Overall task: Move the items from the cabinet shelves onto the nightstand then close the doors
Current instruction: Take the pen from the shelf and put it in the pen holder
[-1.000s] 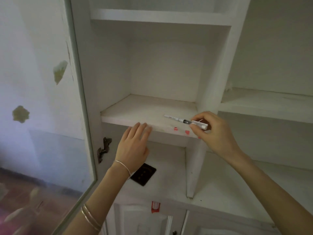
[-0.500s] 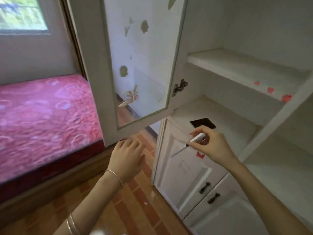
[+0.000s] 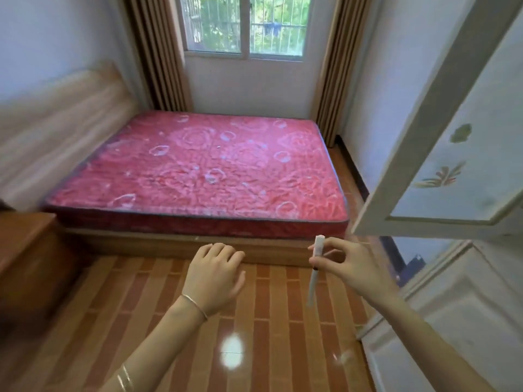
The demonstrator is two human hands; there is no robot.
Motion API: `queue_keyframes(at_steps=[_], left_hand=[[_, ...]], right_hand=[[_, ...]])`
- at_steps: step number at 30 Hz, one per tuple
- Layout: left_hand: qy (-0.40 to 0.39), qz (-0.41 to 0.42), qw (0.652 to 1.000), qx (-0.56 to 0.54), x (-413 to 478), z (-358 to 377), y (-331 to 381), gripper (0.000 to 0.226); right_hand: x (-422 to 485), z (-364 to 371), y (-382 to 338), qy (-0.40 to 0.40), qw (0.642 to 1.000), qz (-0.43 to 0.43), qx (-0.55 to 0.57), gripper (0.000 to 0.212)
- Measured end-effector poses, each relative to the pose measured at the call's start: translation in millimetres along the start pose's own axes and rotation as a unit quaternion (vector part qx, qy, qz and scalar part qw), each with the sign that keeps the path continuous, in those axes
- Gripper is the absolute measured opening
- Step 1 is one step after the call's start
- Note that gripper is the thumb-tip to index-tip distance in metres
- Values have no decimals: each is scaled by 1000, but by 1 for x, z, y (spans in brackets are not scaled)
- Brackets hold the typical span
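My right hand (image 3: 349,267) pinches a thin white pen (image 3: 316,270) between thumb and fingertips, holding it upright above the floor. My left hand (image 3: 214,275) hovers beside it, palm down, fingers loosely spread and holding nothing. The brown wooden nightstand (image 3: 27,250) stands at the far left, beside the bed. The open cabinet door (image 3: 441,131), white-framed with a painted glass panel, juts in at the upper right. The cabinet's lower white doors (image 3: 452,321) show at the right edge; the shelves are out of view.
A bed with a red patterned mattress (image 3: 203,168) and a wooden headboard (image 3: 56,120) fills the middle. Behind it are a window (image 3: 244,24) and brown curtains (image 3: 158,52). Glossy orange-brown floor tiles (image 3: 141,321) lie between me and the bed.
My view has swung left from the cabinet shelf to the bed and nightstand. My right hand lifted the pen off the shelf and carries it along; my left hand left the shelf edge.
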State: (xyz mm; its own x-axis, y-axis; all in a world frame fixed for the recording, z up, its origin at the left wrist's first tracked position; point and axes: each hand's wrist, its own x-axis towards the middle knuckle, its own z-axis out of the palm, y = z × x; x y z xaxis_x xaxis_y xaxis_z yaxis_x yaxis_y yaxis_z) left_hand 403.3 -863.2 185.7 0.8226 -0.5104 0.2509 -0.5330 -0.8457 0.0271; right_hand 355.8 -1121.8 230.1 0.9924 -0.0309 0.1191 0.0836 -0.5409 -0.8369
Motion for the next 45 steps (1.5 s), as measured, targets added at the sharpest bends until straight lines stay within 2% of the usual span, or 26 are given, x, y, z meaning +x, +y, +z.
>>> queue_keyframes(at_steps=[5, 15, 22, 27, 31, 35, 45], left_hand=[[-27, -92, 995, 17, -68, -14, -82, 45], [-52, -229, 971, 37, -237, -49, -258, 53], [-39, -345, 937, 48, -351, -77, -354, 53], [-35, -425, 903, 42, -412, -76, -396, 51], [-45, -461, 885, 44, -439, -69, -431, 51], [-46, -483, 873, 53, -446, -63, -483, 50], [-30, -509, 857, 81, -394, -76, -675, 52]], right_hand=[[33, 94, -50, -95, 995, -34, 14, 13], [54, 326, -182, -217, 970, -111, 17, 12], [55, 476, -288, -316, 932, -177, 19, 11], [55, 565, -332, -393, 899, -192, 20, 14], [65, 625, -351, -444, 873, -203, 19, 9], [97, 684, -368, -468, 860, -203, 26, 13], [243, 812, -434, -462, 861, -209, 43, 12]])
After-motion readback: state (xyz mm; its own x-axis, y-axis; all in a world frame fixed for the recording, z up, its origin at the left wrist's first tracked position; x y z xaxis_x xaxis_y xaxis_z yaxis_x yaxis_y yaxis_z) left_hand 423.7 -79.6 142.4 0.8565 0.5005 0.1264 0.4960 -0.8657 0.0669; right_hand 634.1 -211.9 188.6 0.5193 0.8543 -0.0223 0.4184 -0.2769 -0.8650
